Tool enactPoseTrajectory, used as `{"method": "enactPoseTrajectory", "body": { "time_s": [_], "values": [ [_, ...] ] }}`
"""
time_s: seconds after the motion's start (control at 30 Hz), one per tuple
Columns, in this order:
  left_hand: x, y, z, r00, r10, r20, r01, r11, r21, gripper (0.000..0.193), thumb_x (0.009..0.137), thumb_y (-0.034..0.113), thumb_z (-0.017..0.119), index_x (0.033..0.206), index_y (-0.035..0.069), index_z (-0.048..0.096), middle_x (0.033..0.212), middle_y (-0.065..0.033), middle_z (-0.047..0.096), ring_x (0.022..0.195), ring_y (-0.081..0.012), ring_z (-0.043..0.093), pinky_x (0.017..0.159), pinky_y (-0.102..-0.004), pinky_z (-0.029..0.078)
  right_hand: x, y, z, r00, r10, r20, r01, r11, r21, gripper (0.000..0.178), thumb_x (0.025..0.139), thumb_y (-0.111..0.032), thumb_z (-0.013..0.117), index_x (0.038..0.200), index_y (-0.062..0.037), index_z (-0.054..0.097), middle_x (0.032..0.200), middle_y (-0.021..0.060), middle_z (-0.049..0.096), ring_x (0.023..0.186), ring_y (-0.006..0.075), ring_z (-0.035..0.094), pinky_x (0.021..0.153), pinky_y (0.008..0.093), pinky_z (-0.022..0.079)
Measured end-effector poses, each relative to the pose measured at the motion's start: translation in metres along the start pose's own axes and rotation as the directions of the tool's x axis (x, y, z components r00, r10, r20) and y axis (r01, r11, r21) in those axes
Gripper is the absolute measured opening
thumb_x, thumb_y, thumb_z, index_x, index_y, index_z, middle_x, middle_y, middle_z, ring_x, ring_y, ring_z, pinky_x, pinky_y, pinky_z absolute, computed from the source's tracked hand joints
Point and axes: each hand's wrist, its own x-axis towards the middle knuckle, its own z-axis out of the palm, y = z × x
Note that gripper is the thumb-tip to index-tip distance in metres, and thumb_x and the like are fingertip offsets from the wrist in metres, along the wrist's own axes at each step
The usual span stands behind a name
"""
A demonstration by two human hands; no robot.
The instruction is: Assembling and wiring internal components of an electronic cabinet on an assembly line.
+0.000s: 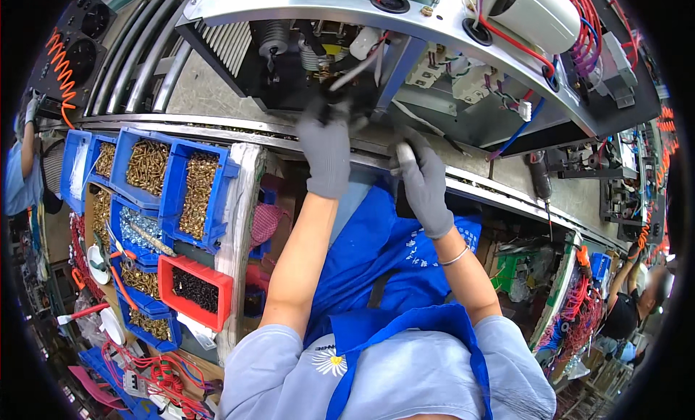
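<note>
The left hand (324, 156), in a grey glove, reaches to the lower front edge of an open metal chassis (438, 30); its fingers blur against dark parts, so whether this grip holds anything I cannot tell. The right hand (422, 181), gloved alike, is just beside it over the bench's front rail, fingers bent and thumb raised; what its grip holds, if anything, is also unclear. Both forearms angle inward from below, and a thin bracelet (455, 256) circles the right wrist.

The chassis stands on the metal bench (199, 87), beyond the hands, with coils, wiring and a white cylinder (541, 18) showing. Rollers (137, 54) run off to the left, and a dark power driver (538, 175) lies right of the chassis.

Nearer the person, on the left, blue bins (190, 234) hold brass-coloured screws, and a red bin (225, 297) holds black ones. Farther out, an orange coiled cord (64, 74) hangs at left, and co-workers appear at both edges of the room.
</note>
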Motion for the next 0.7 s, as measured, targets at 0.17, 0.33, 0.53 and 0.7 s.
{"method": "enactPoseTrajectory", "body": {
  "time_s": [0.17, 0.33, 0.53, 0.7],
  "values": [
    [0.002, -0.024, -0.009, 0.968, -0.067, 0.242, -0.039, 0.912, 0.408, 0.044, 0.095, 0.038, 0.063, 0.106, -0.004, 0.061, 0.075, -0.0149, 0.063, 0.071, -0.0179, 0.068, 0.051, -0.0325, 0.052, 0.027, 0.004, 0.009, 0.987, -0.160, -0.033, 0.154, 0.978, -0.142, 0.034, 0.094, -0.019, 0.057, 0.120, 0.0031, 0.063, 0.105, 0.0214, 0.068, 0.098, 0.0370, 0.064, 0.090, 0.0394, 0.047],
    [0.013, 0.016, -0.009, 0.924, -0.142, 0.354, 0.003, 0.931, 0.364, 0.033, 0.097, 0.030, 0.063, 0.102, -0.003, 0.061, 0.078, -0.0133, 0.066, 0.063, -0.0163, 0.068, 0.051, -0.0301, 0.053, 0.030, -0.001, 0.015, 0.998, -0.064, 0.019, 0.066, 0.994, -0.088, 0.029, 0.095, -0.017, 0.061, 0.116, 0.0024, 0.066, 0.100, 0.0154, 0.069, 0.087, 0.0226, 0.066, 0.080, 0.0329, 0.050],
    [0.008, 0.017, -0.008, 0.996, 0.056, 0.065, -0.059, 0.998, 0.039, 0.025, 0.101, 0.024, 0.056, 0.106, -0.001, 0.059, 0.084, -0.0107, 0.069, 0.065, -0.0161, 0.070, 0.052, -0.0262, 0.057, 0.033, -0.003, 0.022, 0.998, -0.056, -0.042, 0.056, 0.998, 0.021, 0.023, 0.096, -0.012, 0.060, 0.113, 0.0021, 0.067, 0.092, 0.0071, 0.070, 0.076, 0.0099, 0.061, 0.069, 0.0262, 0.050],
    [0.009, 0.007, 0.004, 0.999, -0.033, 0.025, 0.037, 0.987, -0.157, 0.023, 0.100, 0.017, 0.057, 0.115, 0.000, 0.062, 0.089, -0.0116, 0.070, 0.066, -0.0176, 0.070, 0.053, -0.0272, 0.055, 0.036, 0.008, 0.019, 0.987, -0.133, -0.091, 0.124, 0.987, -0.099, 0.022, 0.097, -0.011, 0.059, 0.112, 0.0027, 0.067, 0.090, 0.0059, 0.070, 0.076, 0.0114, 0.061, 0.069, 0.0257, 0.050]
  ]
}}
